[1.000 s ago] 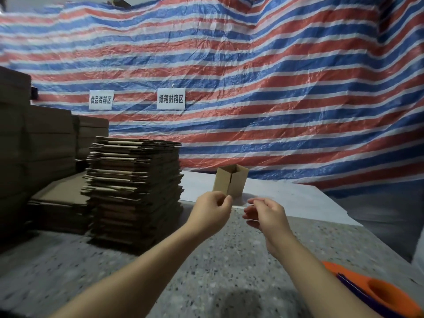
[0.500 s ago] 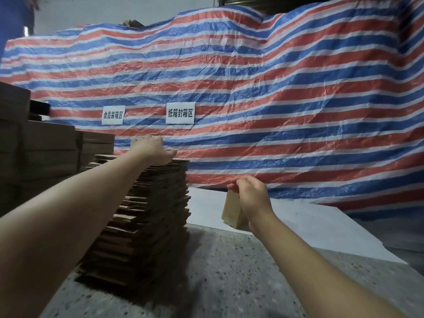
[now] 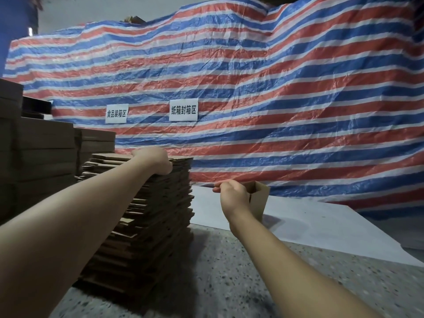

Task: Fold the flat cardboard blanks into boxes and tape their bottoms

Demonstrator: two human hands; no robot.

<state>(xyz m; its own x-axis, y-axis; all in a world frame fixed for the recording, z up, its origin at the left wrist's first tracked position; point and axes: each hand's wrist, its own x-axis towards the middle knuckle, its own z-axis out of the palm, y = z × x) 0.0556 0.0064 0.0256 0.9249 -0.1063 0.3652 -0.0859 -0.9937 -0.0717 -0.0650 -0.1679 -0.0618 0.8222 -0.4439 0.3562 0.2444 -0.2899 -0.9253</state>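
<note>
While my right hand (image 3: 232,195) grips the near wall of the small folded box (image 3: 259,199), the box stands upright on the white sheet (image 3: 309,222) with its top open, just beyond the edge of the speckled grey table (image 3: 224,278). My fingers curl over the box's rim; the thumb side faces left.

My left hand (image 3: 154,162) rests on top of the stack of flat cardboard blanks (image 3: 146,216), to the left of the box and apart from it. The fingers bend down over the far edge of the topmost blank; I cannot tell whether they have closed on it or only lie on it.

The stack stands on the table, its layers uneven at the edges. Farther left, taller bundles of cardboard (image 3: 43,152) stand in steps. Behind everything hangs a red, white and blue striped tarpaulin (image 3: 275,99), bearing two white paper signs: the left sign (image 3: 116,113) and the right sign (image 3: 183,109), each printed with black characters.
</note>
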